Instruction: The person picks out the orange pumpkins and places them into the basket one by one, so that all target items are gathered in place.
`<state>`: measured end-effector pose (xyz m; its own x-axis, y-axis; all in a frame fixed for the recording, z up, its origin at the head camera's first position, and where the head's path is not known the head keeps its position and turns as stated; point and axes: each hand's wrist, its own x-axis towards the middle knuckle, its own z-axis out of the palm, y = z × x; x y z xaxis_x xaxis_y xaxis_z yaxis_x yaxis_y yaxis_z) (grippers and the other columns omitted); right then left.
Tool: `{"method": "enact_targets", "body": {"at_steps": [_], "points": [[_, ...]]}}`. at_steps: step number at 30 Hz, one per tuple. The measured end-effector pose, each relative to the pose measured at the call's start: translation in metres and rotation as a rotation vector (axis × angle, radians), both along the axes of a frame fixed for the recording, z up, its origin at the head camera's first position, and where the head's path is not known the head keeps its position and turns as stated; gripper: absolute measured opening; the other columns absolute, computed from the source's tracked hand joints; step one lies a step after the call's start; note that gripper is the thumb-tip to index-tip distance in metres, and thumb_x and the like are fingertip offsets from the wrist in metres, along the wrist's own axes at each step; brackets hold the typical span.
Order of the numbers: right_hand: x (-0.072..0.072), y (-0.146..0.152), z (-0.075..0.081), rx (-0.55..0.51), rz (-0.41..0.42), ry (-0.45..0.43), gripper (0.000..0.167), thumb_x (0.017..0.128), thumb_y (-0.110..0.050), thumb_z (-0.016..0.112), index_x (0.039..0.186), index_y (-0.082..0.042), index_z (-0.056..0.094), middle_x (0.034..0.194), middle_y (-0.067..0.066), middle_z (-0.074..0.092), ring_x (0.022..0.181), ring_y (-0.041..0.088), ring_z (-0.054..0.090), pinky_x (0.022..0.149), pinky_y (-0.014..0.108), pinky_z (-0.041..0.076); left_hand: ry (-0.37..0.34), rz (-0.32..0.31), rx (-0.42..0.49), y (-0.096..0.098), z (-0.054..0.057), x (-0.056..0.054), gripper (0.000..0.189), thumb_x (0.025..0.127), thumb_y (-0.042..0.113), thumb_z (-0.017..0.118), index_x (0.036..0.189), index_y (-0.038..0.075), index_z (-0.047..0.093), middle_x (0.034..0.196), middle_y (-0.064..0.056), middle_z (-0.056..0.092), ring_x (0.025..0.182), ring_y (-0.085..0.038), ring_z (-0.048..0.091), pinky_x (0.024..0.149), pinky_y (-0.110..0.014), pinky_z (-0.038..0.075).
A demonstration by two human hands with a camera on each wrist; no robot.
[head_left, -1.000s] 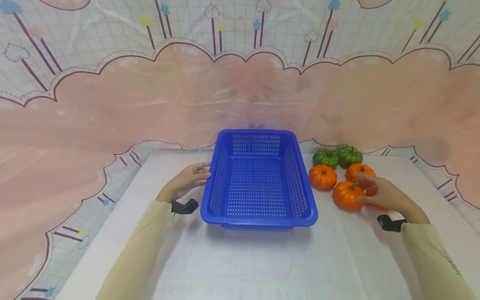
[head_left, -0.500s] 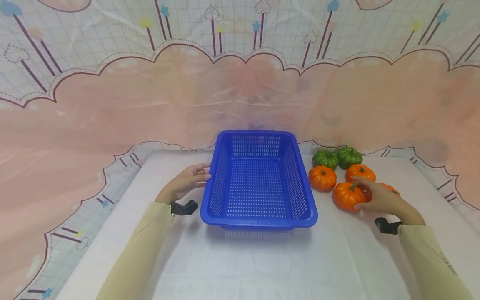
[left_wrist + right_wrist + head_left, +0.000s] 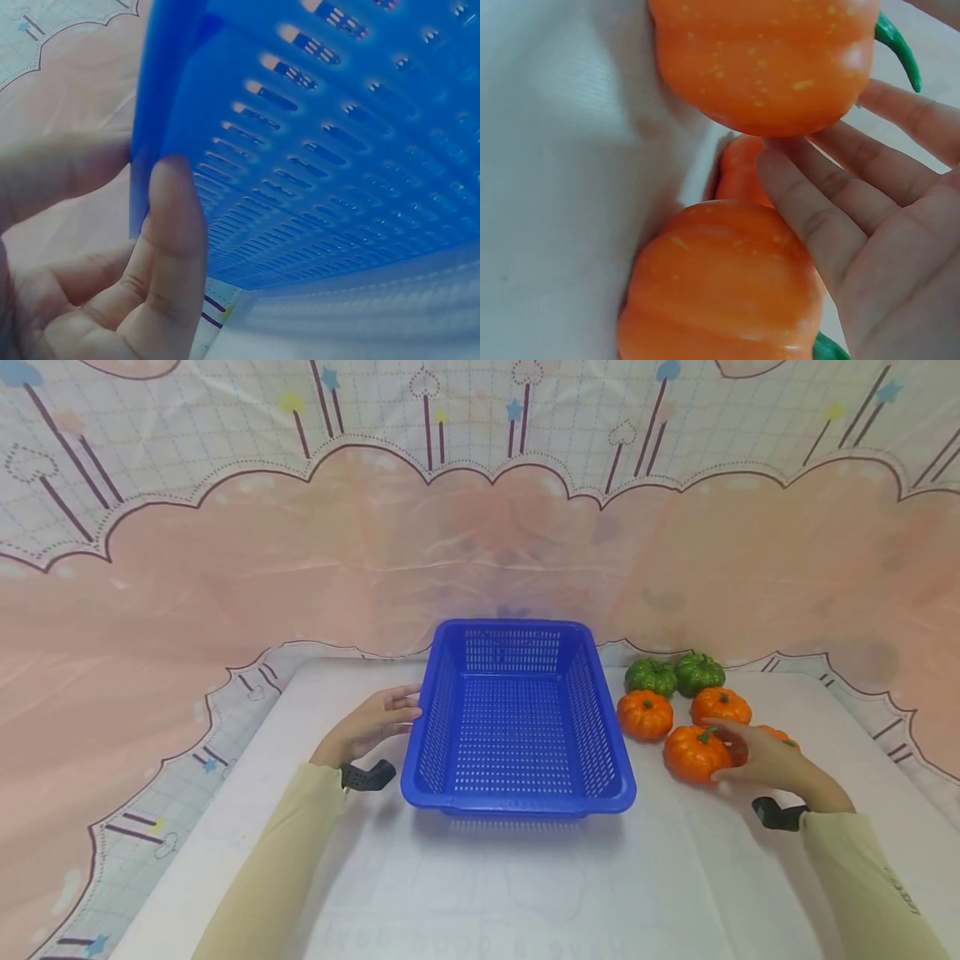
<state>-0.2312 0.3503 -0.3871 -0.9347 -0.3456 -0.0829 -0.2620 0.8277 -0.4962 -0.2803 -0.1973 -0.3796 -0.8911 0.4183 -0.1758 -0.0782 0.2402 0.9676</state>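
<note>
In the head view, a blue plastic basket [image 3: 517, 804] stands on the white-covered table. My left hand [image 3: 367, 724] is at its left rim; in the left wrist view, the fingers [image 3: 176, 240] lie either side of the rim's lip and pinch it. My right hand [image 3: 765, 760] reaches around the right side of the front orange pumpkin [image 3: 696, 753], thumb near and fingers far. Those fingers [image 3: 810, 202] extend fairly straight beside an orange pumpkin [image 3: 765, 67] in the right wrist view, the thumb mostly out of frame. Whether they press it, I cannot tell.
More orange pumpkins sit close by: one left [image 3: 645, 715], one behind [image 3: 722, 703], and one at right [image 3: 780, 737], partly hidden by the right hand. Two green pumpkins [image 3: 651, 677] [image 3: 699, 673] stand at the back. A patterned cloth [image 3: 480, 543] hangs behind the table.
Over the last second my right hand has shifted slightly left and closer around the front pumpkin, uncovering the rightmost one. The left hand and basket stay put.
</note>
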Motion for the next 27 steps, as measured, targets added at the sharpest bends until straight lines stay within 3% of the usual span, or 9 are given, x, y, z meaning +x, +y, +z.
{"method": "enact_targets", "body": {"at_steps": [11, 19, 27], "points": [[0.0038, -0.002, -0.0071, -0.012, 0.005, 0.025, 0.08, 0.075, -0.028, 0.077, 0.136, 0.007, 0.038, 0.129, 0.032, 0.05, 0.113, 0.047, 0.05, 0.093, 0.061, 0.043, -0.006, 0.015, 0.023, 0.0032, -0.0006, 0.0048, 0.066, 0.094, 0.017, 0.055, 0.149, 0.005, 0.019, 0.143, -0.026, 0.04, 0.128, -0.036, 0.046, 0.11, -0.051, 0.035], [0.004, -0.0015, -0.0072, -0.017, -0.011, 0.004, 0.08, 0.077, -0.028, 0.076, 0.137, 0.007, 0.037, 0.128, 0.033, 0.05, 0.113, 0.047, 0.05, 0.092, 0.061, 0.044, 0.008, 0.029, 0.048, 0.0031, -0.0039, 0.0049, 0.065, 0.094, 0.014, 0.053, 0.149, 0.005, 0.02, 0.143, -0.025, 0.04, 0.124, -0.03, 0.049, 0.109, -0.048, 0.038], [0.0037, 0.001, -0.0061, -0.028, -0.003, 0.006, 0.078, 0.076, -0.024, 0.076, 0.138, 0.005, 0.038, 0.135, 0.031, 0.045, 0.117, 0.048, 0.047, 0.095, 0.061, 0.042, 0.008, 0.034, 0.051, 0.0029, -0.0058, 0.0015, 0.065, 0.094, 0.014, 0.054, 0.149, 0.007, 0.021, 0.142, -0.025, 0.041, 0.127, -0.034, 0.046, 0.11, -0.049, 0.036]]}}
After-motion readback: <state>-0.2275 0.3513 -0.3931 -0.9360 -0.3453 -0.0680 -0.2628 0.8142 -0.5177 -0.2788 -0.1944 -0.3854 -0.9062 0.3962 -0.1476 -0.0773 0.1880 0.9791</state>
